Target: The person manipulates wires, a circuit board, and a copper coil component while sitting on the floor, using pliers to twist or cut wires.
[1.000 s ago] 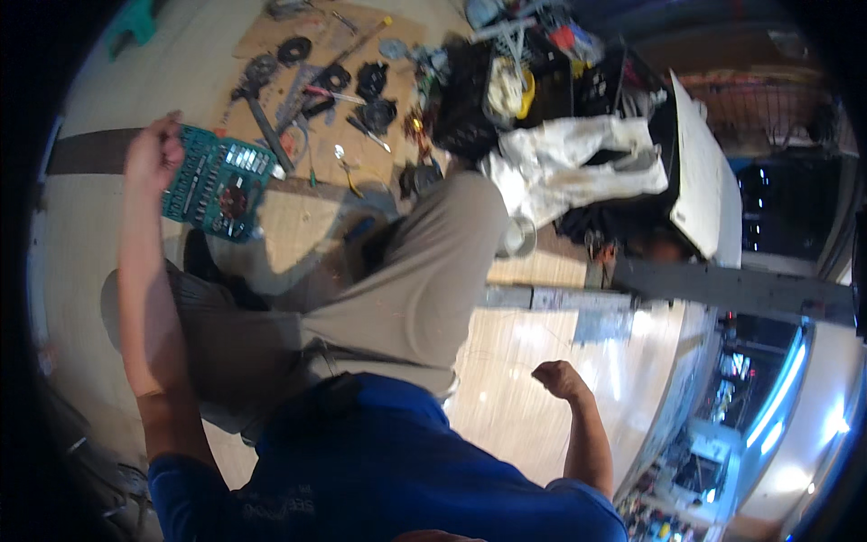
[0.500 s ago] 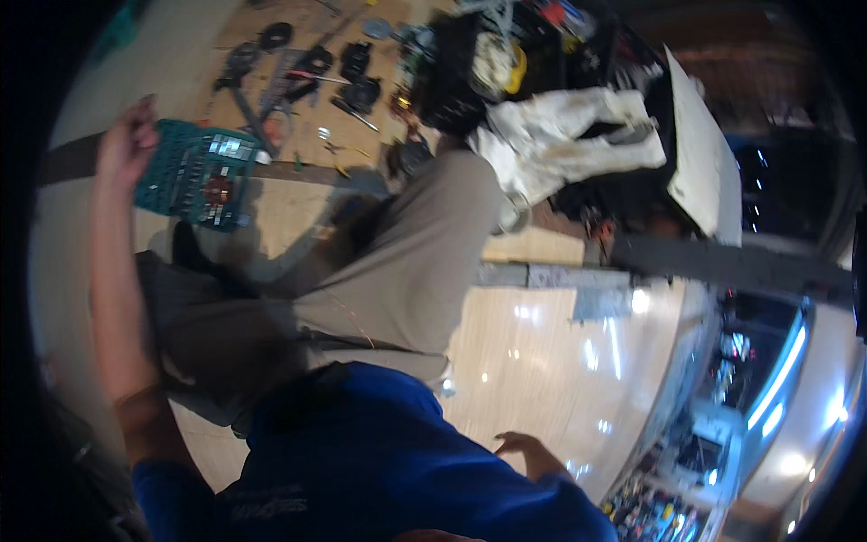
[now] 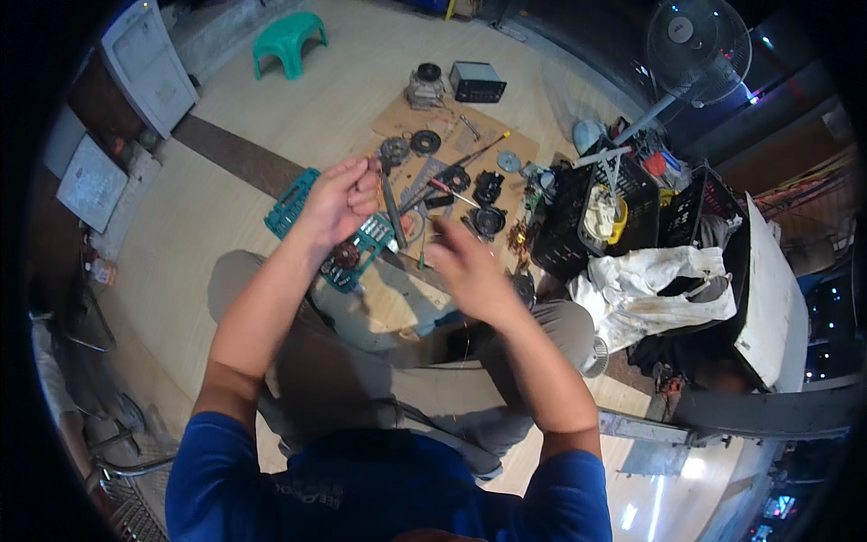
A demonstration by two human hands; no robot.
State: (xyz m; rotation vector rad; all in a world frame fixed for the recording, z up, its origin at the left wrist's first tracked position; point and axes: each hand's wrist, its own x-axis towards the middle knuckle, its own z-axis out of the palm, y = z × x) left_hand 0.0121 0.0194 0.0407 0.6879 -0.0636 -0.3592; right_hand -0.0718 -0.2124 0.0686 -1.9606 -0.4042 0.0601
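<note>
My left hand point(image 3: 346, 199) is raised before me, fingers curled and pinched on something small I cannot make out. My right hand point(image 3: 465, 271) is a little lower to the right, its fingers blurred by motion. Beneath my left hand lies an open teal socket set point(image 3: 359, 262). Beyond both hands, a cardboard sheet point(image 3: 402, 122) bears several black round parts point(image 3: 424, 142), a red-handled screwdriver point(image 3: 447, 191) and a long dark bar point(image 3: 393, 217). A thin copper wire point(image 3: 461, 336) shows over my trousers below my right hand.
A green stool point(image 3: 289, 41), dark boxy unit point(image 3: 477, 81) and standing fan point(image 3: 695, 45) are farther back. Black crates point(image 3: 560, 226), a white cloth point(image 3: 659, 289) and a pale panel point(image 3: 772, 298) crowd the right. A metal chair point(image 3: 126, 465) stands lower left.
The view has tilted up toward the floor ahead. My left hand has moved right, toward the parts; my right hand has risen from beside my hip to near the left one.
</note>
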